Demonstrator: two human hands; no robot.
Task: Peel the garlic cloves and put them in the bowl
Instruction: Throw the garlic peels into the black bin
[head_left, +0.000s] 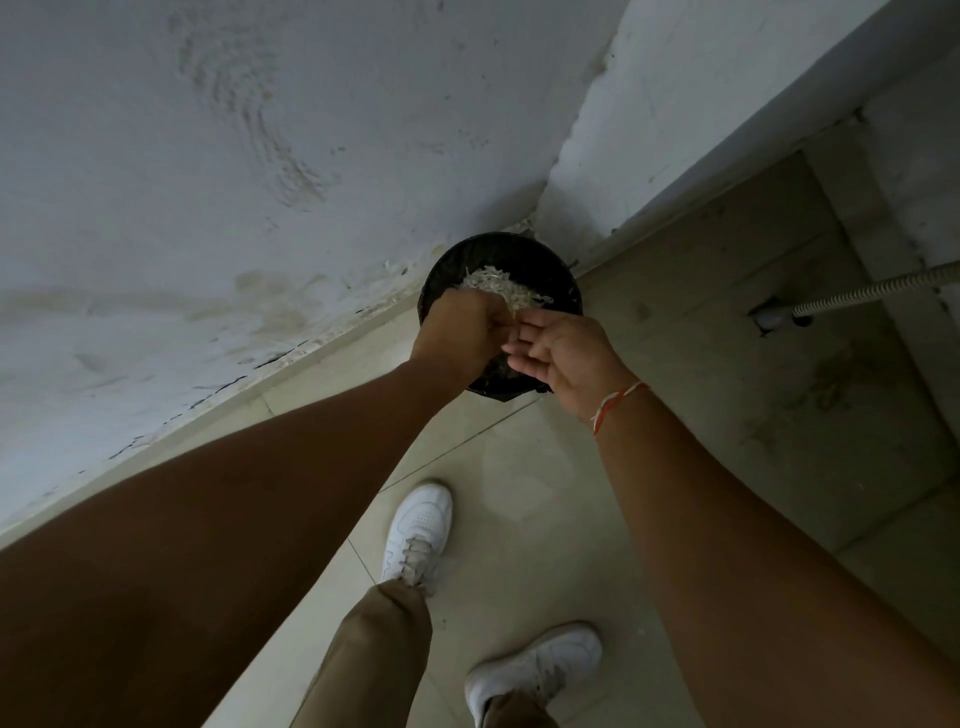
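Standing over the round black-lined waste bin (563, 283) at twelve o'clock, both hands met above it, the left hand (457, 332) nearer, clutching pale papery garlic skins (501, 288), right hand (569, 353) flat-fingered alongside; no bowl visible.

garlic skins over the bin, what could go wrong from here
1. The garlic skins are a loose, light heap at the left hand, held above the black-lined bin. Flakes could drift past the rim onto the tiled floor, where a few bits already seem to lie by the wall.
2. The right hand is open with its fingers at the left hand; skins may stick to either hand.
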